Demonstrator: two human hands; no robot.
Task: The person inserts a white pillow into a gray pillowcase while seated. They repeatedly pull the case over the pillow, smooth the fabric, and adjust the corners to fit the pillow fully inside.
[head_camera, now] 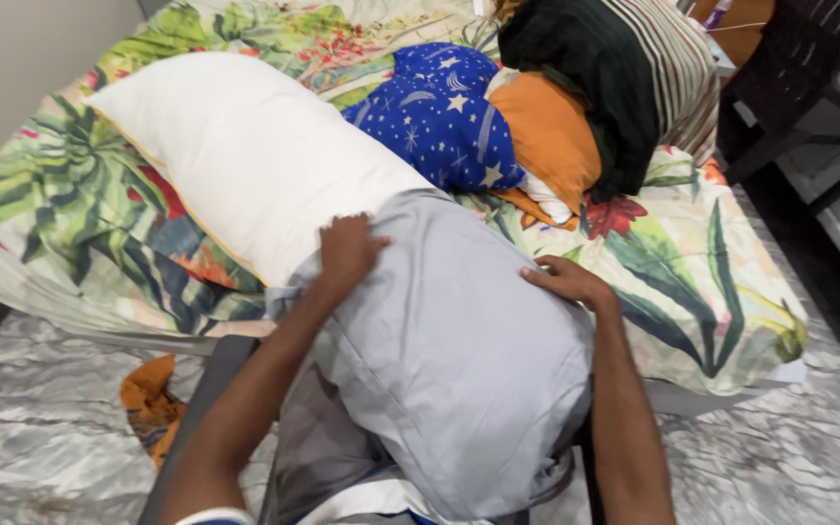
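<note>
Head view, only one: long white pillow [245,156] lies diagonally on the bed w/ tropical leaf-print sheet [721,282], its near end pushed into a pale grey fabric pillowcase [459,340]; the covered part hangs off the bed's near edge toward the person, over the marbled grey floor [41,428]. Left hand [347,251] sits at the pillowcase's open edge, right where grey cloth meets bare white pillow; fingers curled down, bunching the cloth edge, tips hidden in the fold so exact pinch can't be told. Right hand [568,282] lies on the pillowcase's far-right side, just by the bed sheet; fingers close together, laid flat along the cloth, pressing rather than clearly grasping, thumb not visible. Both forearms run out the bottom of frame; pillowcase's closed end hidden below between them, mixed w/ darker grey cloth that's hard to sort out. Beyond the pillowcase, on the bed: blue star-print cushion [439,122], touching an orange cushion [548,136], then a dark green & striped blanket pile [624,78] cut off at the top. Left of the pillowcase, on the floor by the bed edge, a crumpled orange cloth [148,399], partly hidden by the left arm. Dark chair [789,78] far right of the bed, cropped.
</note>
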